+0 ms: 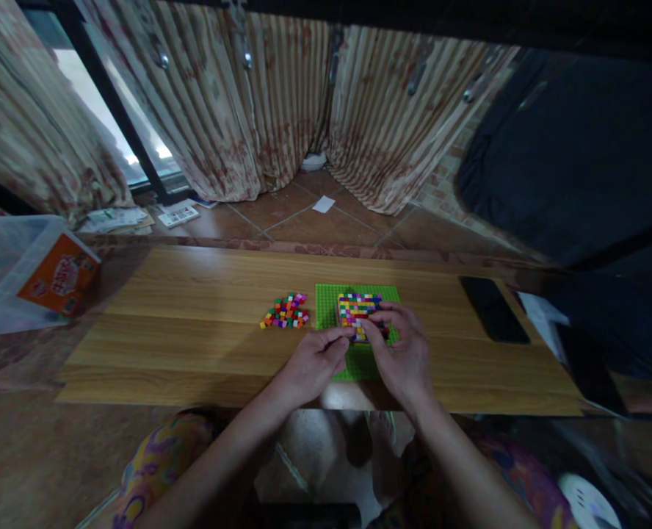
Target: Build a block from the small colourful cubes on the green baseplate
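Observation:
A green studded baseplate (326,297) lies on the wooden board. On it stands a square block of small multicoloured bricks (353,305), laid in rows. My left hand (320,358) is closed in a pinch at the block's near left edge; anything between its fingertips is too small to make out. Curled over the block's right side is my right hand (403,349), its thumb and fingertips touching the bricks and covering that part. A loose heap of small coloured bricks (287,312) lies left of the baseplate.
The long wooden board (194,316) spans in front of my knees. A black phone (494,308) rests at its right. To the left stands a clear plastic bin (15,257) with an orange label. Striped curtains (282,103) hang beyond, and papers (178,214) lie on the floor.

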`<move>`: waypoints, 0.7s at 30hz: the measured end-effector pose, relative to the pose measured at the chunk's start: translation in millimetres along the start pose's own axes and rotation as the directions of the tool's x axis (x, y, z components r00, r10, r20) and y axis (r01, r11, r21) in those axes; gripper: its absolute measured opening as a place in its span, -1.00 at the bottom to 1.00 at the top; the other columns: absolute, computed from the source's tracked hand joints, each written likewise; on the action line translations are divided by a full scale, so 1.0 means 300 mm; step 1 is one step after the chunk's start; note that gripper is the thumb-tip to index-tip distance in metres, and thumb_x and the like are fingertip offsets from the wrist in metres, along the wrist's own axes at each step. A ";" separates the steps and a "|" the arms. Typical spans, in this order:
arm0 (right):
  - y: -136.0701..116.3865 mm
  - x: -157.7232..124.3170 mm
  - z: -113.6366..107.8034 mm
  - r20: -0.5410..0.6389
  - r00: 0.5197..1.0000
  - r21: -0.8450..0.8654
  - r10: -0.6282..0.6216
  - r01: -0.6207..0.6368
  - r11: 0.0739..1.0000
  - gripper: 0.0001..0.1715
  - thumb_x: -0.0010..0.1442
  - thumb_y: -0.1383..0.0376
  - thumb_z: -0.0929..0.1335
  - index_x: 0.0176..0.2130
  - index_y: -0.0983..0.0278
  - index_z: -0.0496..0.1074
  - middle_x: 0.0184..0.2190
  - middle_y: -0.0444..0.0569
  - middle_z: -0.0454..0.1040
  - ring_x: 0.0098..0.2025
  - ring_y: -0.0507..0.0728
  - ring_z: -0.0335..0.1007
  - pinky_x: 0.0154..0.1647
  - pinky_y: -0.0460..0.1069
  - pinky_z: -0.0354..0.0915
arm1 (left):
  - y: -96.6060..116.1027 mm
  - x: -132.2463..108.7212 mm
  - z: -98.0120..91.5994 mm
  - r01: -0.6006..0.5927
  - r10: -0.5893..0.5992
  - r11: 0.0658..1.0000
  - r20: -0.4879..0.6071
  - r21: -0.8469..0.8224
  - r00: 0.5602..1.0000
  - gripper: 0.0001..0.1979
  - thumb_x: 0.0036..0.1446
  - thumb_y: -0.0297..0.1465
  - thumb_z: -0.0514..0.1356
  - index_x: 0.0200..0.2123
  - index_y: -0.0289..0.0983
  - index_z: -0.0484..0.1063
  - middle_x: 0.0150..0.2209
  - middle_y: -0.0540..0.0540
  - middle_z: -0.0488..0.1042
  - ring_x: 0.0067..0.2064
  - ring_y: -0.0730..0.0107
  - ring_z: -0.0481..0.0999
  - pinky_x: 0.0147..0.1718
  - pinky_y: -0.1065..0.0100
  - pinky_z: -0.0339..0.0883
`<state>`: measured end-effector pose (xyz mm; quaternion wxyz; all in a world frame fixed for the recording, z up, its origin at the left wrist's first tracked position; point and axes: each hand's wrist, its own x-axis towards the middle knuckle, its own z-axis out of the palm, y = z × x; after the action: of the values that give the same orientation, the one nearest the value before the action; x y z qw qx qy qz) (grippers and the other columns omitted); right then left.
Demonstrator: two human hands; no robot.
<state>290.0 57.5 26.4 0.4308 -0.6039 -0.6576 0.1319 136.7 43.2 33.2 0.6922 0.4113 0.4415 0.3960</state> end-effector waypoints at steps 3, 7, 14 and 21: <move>0.003 0.001 0.012 -0.007 1.000 -0.012 0.024 -0.024 1.000 -0.77 0.14 0.11 0.37 -0.36 0.22 0.46 -0.11 0.05 0.39 0.01 0.22 0.32 0.02 0.16 0.26 | -0.006 0.001 -0.003 -0.002 0.002 1.000 0.014 0.006 1.000 -0.54 0.08 -0.18 0.17 -0.05 -0.39 0.47 -0.68 0.19 0.05 -0.64 0.64 -0.01 -0.60 0.46 -0.12; 0.009 -0.005 0.019 0.014 1.000 -0.012 -0.004 0.004 1.000 -0.77 0.16 0.12 0.36 -0.37 0.23 0.45 -0.09 0.08 0.36 0.02 0.23 0.31 0.01 0.16 0.27 | -0.007 0.001 -0.003 -0.020 0.022 0.999 0.035 -0.033 0.999 -0.57 0.09 -0.19 0.18 -0.07 -0.37 0.48 -0.67 0.18 0.04 -0.63 0.65 -0.01 -0.60 0.46 -0.11; 0.013 0.004 0.026 0.038 0.998 -0.036 -0.048 0.049 0.998 -0.76 0.17 0.12 0.35 -0.41 0.23 0.43 -0.11 0.09 0.37 0.02 0.25 0.31 0.01 0.18 0.27 | 0.049 -0.030 -0.028 0.043 -0.062 0.979 -0.088 -0.202 0.994 -0.61 0.07 -0.18 0.23 -0.16 -0.36 0.51 -0.61 0.09 0.25 -0.64 0.67 0.09 -0.65 0.51 -0.13; -0.012 -0.002 -0.004 -0.010 0.995 -0.051 -0.100 0.099 0.994 -0.80 0.19 0.16 0.35 -0.37 0.22 0.48 -0.10 0.05 0.41 0.00 0.23 0.33 0.03 0.20 0.26 | 0.098 -0.057 -0.064 0.153 -0.227 0.863 -0.099 -0.481 0.969 -0.62 0.17 -0.18 0.17 -0.23 -0.42 0.49 -0.35 -0.19 0.51 -0.35 0.44 0.50 -0.30 0.42 0.38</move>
<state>288.3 55.7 29.5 0.4257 -0.5817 -0.6873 0.0899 108.4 42.0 59.9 0.7710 0.1540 0.4225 0.4509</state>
